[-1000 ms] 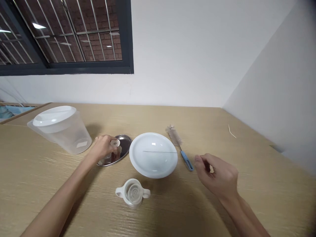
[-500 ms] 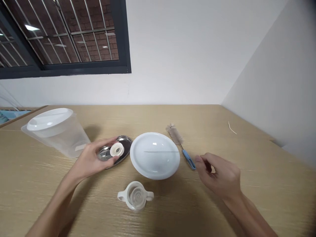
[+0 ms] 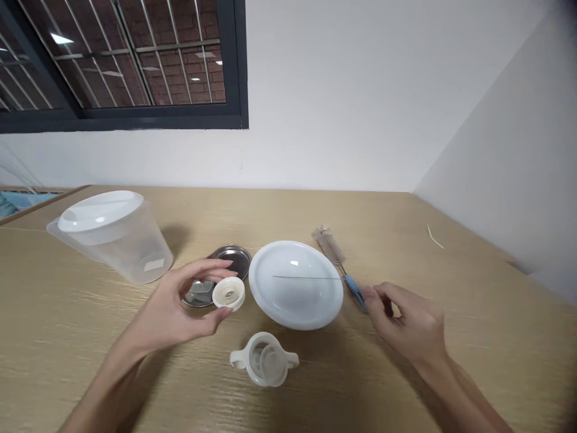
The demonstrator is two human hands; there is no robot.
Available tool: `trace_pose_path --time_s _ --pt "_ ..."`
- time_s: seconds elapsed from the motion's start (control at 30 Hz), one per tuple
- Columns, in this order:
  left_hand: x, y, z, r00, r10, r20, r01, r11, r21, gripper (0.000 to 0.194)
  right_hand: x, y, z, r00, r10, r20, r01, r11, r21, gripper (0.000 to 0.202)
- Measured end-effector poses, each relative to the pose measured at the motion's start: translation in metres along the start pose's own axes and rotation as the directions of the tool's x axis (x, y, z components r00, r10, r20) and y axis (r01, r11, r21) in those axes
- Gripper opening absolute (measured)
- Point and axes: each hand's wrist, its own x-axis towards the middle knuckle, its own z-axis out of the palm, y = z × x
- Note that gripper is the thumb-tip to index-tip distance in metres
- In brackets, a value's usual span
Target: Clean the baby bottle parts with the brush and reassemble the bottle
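My left hand (image 3: pixel 178 313) holds a small cream round cap (image 3: pixel 229 293) between thumb and fingers, lifted just in front of a steel dish (image 3: pixel 232 260). My right hand (image 3: pixel 408 322) rests on the table with fingertips touching the blue handle of a bottle brush (image 3: pixel 342 267). A white bowl (image 3: pixel 296 283) with a thin needle-like rod across it sits between my hands. A clear two-handled bottle collar (image 3: pixel 265 358) lies on the table in front of the bowl.
A clear plastic pitcher with a white lid (image 3: pixel 110 235) lies tilted at the left. A small pale sliver (image 3: pixel 435 237) lies far right on the wooden table (image 3: pixel 473 337). White walls meet at the table's back right corner.
My left hand has lifted the cream cap out of the steel dish and drawn it toward me. My right hand has moved in to touch the brush's blue handle.
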Motion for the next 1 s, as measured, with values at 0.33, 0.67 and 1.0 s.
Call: trace_pose_path --time_s 0.33,0.67,1.0 --pt "0.003 -0.001 0.012 1.0 0.009 -0.013 -0.011 0.991 -0.136 0.05 -0.004 0.0 0.004 1.0 0.019 0.017 -0.019 0.999 0.026 0.026" --pt "0.007 -0.003 0.021 0.99 -0.034 -0.139 -0.031 0.899 -0.437 0.048 0.0 -0.011 0.006 1.0 0.017 0.026 -0.02 0.993 0.119 0.027" --pt "0.001 -0.007 0.034 0.947 0.262 -0.185 -0.285 0.952 -0.109 0.056 0.021 -0.043 -0.002 0.993 0.107 0.053 -0.119 0.937 0.329 0.007"
